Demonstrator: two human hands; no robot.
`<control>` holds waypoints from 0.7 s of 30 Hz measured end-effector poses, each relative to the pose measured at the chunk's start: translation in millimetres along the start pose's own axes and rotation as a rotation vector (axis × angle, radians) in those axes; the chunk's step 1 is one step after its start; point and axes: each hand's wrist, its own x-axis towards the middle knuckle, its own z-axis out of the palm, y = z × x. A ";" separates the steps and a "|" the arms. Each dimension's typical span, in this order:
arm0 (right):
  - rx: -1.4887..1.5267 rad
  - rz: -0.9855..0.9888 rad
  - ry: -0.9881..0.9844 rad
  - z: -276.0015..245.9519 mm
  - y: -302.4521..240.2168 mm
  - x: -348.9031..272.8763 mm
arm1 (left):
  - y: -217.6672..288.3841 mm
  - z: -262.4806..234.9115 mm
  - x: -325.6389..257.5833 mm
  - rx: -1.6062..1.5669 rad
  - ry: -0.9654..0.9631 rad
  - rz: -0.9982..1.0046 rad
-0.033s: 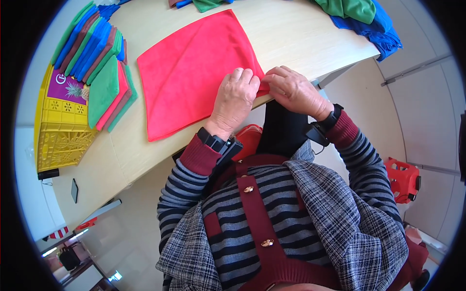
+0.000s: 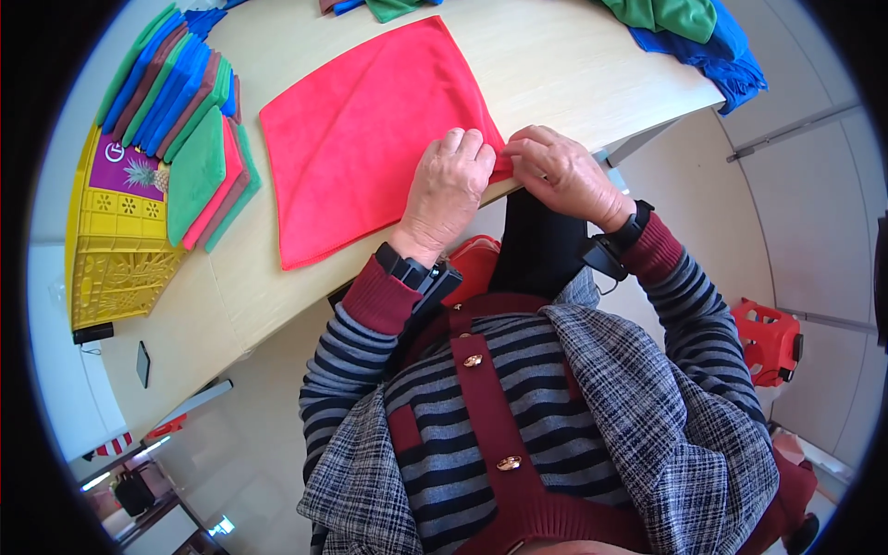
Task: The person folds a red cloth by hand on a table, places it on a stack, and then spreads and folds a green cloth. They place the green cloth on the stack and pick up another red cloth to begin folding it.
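Observation:
A pinkish-red cloth [image 2: 356,157] lies spread on the table, with a soft crease running across it. Both of my hands are at its right-hand corner by the table's front edge. My left hand [image 2: 450,180] rests over the cloth's near edge with its fingers curled closed on the fabric. Just to the right, my right hand [image 2: 564,176] pinches the corner of the same cloth, its fingertips close to the left hand. The part of the cloth between the fingers is mostly hidden.
At left, a yellow basket [image 2: 125,245] holds several folded green, blue and brown cloths [image 2: 176,83]. A folded stack [image 2: 203,180] leans beside it. A dark flat object [image 2: 142,363] lies near the table edge. Loose blue cloth [image 2: 708,65] hangs off the far right. A red stool [image 2: 766,342] stands at right.

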 end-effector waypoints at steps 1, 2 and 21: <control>0.048 0.047 0.040 0.5 1.1 -3.7 | 0.1 0.9 1.3 0.013 -0.009 0.030; 0.051 0.052 0.043 0.4 2.1 -6.4 | 0.0 2.5 0.8 0.012 -0.014 0.033; -0.386 -0.370 -0.176 3.1 6.1 1.9 | -2.4 1.0 -12.5 -0.257 0.045 -0.141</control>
